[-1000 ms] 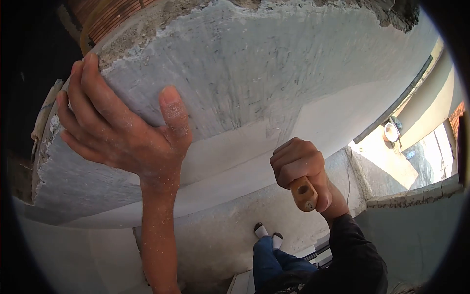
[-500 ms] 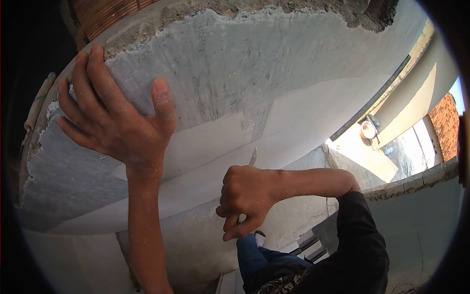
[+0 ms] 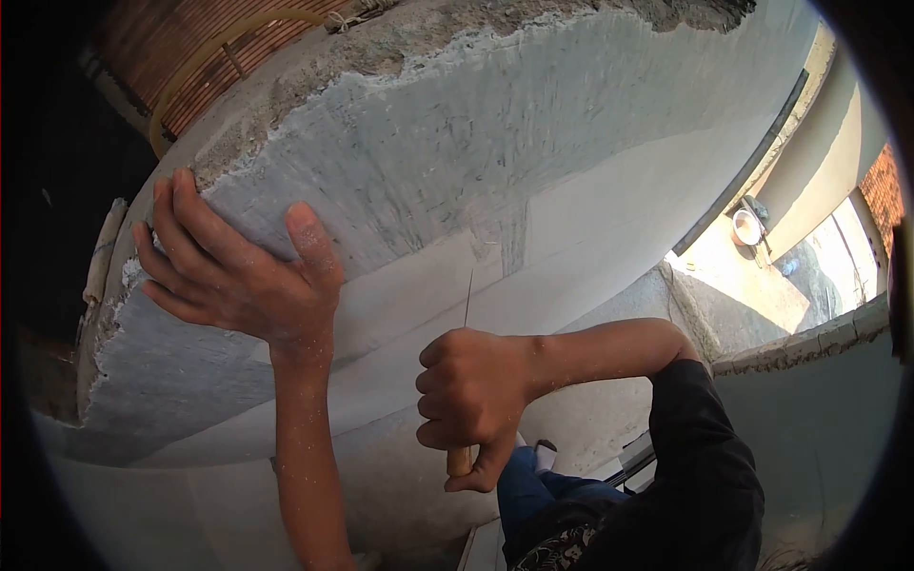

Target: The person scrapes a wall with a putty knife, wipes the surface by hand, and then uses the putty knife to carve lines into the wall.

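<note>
My left hand [image 3: 243, 271] lies spread on the upper left of a grey plastered wall [image 3: 419, 162], its fingertips at the rough broken edge [image 3: 238, 152]. My right hand [image 3: 476, 395] is wrapped round the wooden handle [image 3: 460, 462] of a tool, lower and to the right. A thin blade [image 3: 468, 300] sticks up from the fist, seen nearly edge-on, in front of a paler band of the wall. Whether the blade tip touches the surface is unclear.
A bucket [image 3: 747, 226] stands on a sunlit floor at the right. A ledge with a rough edge [image 3: 809, 347] runs below it. Red roof tiles [image 3: 214, 67] and a curved hose [image 3: 181, 81] show at the upper left. My legs [image 3: 533, 485] are below.
The view has shifted, and the wall's top edge shows more at the left. My right hand has turned, so the wooden handle now shows and the blade looks thinner. My left hand remains on the wall.
</note>
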Action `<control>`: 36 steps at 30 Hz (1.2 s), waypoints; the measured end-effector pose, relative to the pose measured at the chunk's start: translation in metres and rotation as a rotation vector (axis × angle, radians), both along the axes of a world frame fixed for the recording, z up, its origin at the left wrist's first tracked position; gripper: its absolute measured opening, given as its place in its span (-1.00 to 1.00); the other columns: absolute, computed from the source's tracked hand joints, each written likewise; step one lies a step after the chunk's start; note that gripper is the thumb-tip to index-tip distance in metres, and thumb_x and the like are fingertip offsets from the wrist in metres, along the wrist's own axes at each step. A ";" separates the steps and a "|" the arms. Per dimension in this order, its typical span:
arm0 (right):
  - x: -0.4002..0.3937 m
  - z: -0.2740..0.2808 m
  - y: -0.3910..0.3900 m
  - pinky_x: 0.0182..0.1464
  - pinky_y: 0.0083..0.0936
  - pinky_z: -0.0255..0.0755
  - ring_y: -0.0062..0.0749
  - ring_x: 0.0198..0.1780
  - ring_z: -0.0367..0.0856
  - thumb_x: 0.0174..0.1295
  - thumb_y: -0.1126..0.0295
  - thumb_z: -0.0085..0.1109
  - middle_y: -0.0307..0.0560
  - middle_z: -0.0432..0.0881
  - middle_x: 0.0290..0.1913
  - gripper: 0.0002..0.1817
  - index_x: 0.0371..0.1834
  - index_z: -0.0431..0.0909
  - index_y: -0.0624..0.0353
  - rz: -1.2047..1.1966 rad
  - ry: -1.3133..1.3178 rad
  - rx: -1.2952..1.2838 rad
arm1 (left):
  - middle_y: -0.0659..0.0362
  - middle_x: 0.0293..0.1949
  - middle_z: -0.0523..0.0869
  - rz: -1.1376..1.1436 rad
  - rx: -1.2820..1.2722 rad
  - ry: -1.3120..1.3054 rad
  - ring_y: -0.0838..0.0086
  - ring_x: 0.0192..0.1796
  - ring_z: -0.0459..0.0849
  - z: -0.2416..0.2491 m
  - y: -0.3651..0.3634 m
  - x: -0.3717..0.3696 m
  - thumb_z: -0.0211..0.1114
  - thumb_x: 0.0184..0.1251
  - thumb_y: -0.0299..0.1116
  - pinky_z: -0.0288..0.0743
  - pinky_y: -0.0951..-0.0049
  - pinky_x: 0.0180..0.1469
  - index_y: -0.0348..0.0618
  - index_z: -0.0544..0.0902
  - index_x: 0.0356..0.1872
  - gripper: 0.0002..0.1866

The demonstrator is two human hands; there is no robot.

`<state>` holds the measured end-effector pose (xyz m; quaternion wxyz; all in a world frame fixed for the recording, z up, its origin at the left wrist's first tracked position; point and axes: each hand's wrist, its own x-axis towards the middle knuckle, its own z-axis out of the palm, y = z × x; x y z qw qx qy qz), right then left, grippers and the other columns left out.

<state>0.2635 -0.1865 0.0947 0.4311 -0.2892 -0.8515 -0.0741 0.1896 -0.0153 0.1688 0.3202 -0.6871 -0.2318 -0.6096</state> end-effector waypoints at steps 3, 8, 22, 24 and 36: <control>0.026 -0.011 0.017 -0.67 -0.49 0.06 -0.43 -0.75 0.23 -0.03 -0.11 0.24 -0.36 0.17 -0.79 -0.44 -0.83 0.20 0.01 -0.042 0.069 -0.020 | 0.09 0.36 0.34 -0.001 -0.019 0.009 -0.08 0.48 0.15 -0.002 -0.002 -0.001 -0.29 0.41 0.35 -0.25 -0.32 0.43 -0.10 0.31 0.44 -0.17; 0.013 0.001 -0.005 -0.68 -0.47 0.04 -0.42 -0.76 0.19 -0.02 -0.12 0.20 -0.35 0.14 -0.77 -0.42 -0.83 0.16 0.01 0.139 0.121 0.080 | 0.08 0.37 0.33 -0.011 -0.021 0.005 -0.08 0.49 0.12 -0.001 -0.002 -0.001 -0.28 0.41 0.34 -0.26 -0.31 0.43 -0.11 0.29 0.44 -0.17; 0.008 -0.012 -0.003 -0.67 -0.46 0.08 -0.41 -0.74 0.23 -0.04 -0.14 0.20 -0.31 0.14 -0.77 -0.43 -0.83 0.18 0.02 0.125 0.132 0.087 | 0.06 0.37 0.33 0.001 -0.022 0.019 -0.10 0.49 0.13 -0.001 -0.003 -0.001 -0.25 0.40 0.34 -0.24 -0.30 0.44 -0.14 0.31 0.43 -0.17; 0.013 -0.011 0.000 -0.67 -0.47 0.10 -0.42 -0.74 0.24 -0.04 -0.13 0.20 -0.32 0.14 -0.77 -0.44 -0.83 0.18 0.02 0.104 0.102 0.088 | 0.06 0.37 0.33 0.007 -0.022 0.020 -0.10 0.49 0.13 -0.001 -0.002 -0.003 -0.25 0.40 0.34 -0.23 -0.29 0.44 -0.14 0.31 0.43 -0.16; 0.016 -0.027 0.006 -0.68 -0.49 0.06 -0.43 -0.75 0.23 -0.01 -0.14 0.18 -0.33 0.16 -0.77 -0.42 -0.82 0.14 -0.01 0.033 0.062 0.057 | 0.06 0.37 0.34 0.004 -0.022 0.019 -0.11 0.49 0.14 -0.001 -0.004 -0.001 -0.26 0.41 0.32 -0.22 -0.31 0.43 -0.14 0.32 0.43 -0.17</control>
